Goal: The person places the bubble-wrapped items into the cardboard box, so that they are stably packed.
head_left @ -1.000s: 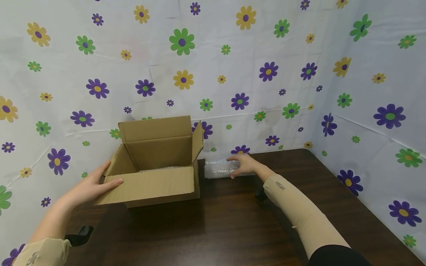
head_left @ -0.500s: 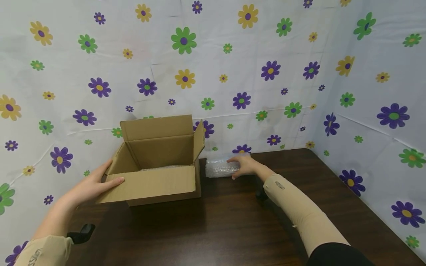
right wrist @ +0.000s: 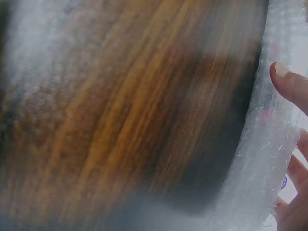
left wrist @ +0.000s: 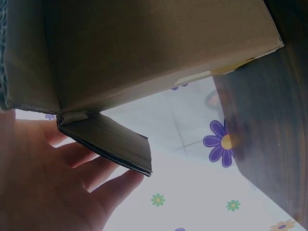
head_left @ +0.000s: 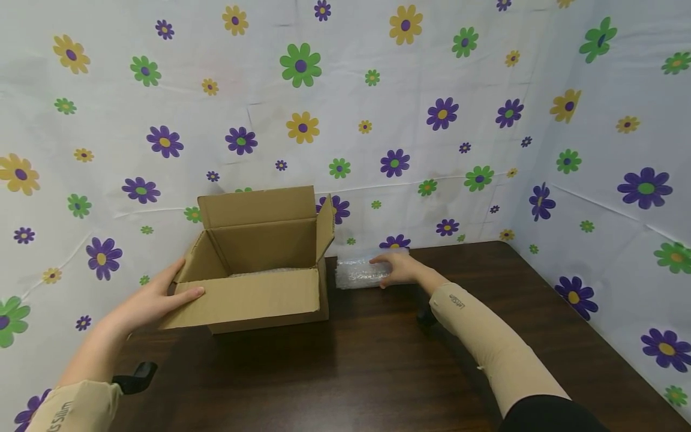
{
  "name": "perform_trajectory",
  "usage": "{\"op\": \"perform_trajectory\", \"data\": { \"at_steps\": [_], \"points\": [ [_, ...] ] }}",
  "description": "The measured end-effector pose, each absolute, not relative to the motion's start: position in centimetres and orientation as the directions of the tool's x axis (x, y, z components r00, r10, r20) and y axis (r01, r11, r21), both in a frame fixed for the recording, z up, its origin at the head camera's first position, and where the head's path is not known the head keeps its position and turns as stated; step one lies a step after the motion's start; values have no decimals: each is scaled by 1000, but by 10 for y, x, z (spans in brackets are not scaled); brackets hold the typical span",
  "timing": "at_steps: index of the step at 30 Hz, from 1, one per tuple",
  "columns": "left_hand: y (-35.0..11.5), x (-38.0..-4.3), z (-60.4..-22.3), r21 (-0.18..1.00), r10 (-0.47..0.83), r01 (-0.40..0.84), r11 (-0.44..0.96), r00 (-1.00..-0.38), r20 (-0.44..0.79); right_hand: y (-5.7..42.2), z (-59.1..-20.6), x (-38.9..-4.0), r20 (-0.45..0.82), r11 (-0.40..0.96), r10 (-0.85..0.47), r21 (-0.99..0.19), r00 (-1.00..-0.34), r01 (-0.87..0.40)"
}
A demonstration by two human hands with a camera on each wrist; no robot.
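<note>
An open cardboard box (head_left: pixel 259 294) stands at the left of the table, its flaps raised or folded outward. My left hand (head_left: pixel 153 300) grips its front left corner, the thumb over the front flap. In the left wrist view, the fingers (left wrist: pixel 108 185) lie behind a folded flap (left wrist: pixel 115 142). Clear wrap shows inside the box, mostly hidden by the front flap. To the right of the box lies a bundle of bubble wrap (head_left: pixel 353 274). My right hand (head_left: pixel 402 268) holds it from above, the thumb (right wrist: pixel 291 86) on its near side and the other fingers on the far side.
A dark wooden table (head_left: pixel 356 372) carries both the box and the bundle. Directly behind them hangs a white flower-patterned sheet (head_left: pixel 345 132), which also closes off the right side. Black wrist camera mounts (head_left: pixel 137 378) stick out below the forearms.
The right thumb has drawn in slightly along the near side of the bubble wrap. The left hand keeps its place on the box. The head view has shifted a little.
</note>
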State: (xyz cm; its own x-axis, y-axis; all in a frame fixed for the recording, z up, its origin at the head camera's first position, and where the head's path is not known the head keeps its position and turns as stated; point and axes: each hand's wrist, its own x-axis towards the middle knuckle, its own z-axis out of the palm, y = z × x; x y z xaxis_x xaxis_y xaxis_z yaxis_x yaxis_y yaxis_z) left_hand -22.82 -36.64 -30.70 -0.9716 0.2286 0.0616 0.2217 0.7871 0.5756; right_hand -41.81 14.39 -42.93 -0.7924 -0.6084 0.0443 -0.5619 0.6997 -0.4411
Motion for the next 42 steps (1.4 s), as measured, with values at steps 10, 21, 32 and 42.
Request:
{"op": "perform_trajectory", "data": {
  "at_steps": [10, 21, 32, 42],
  "points": [
    [-366, -229, -308, 580, 234, 230, 781, -970, 69, 143, -420, -417, 49, 702, -605, -437, -794, -562],
    [-365, -230, -308, 570, 229, 229, 789, -971, 73, 147, -393, -408, 87, 669, -616, -467, -783, -578],
    [-369, -231, -310, 570, 233, 230, 789, -970, 69, 161, -357, -397, 120, 602, -669, -491, -734, -629],
    [-368, -230, -308, 581, 223, 208, 787, -974, 45, 173, -327, -392, 110, 625, -667, -456, -737, -634]
  ]
}}
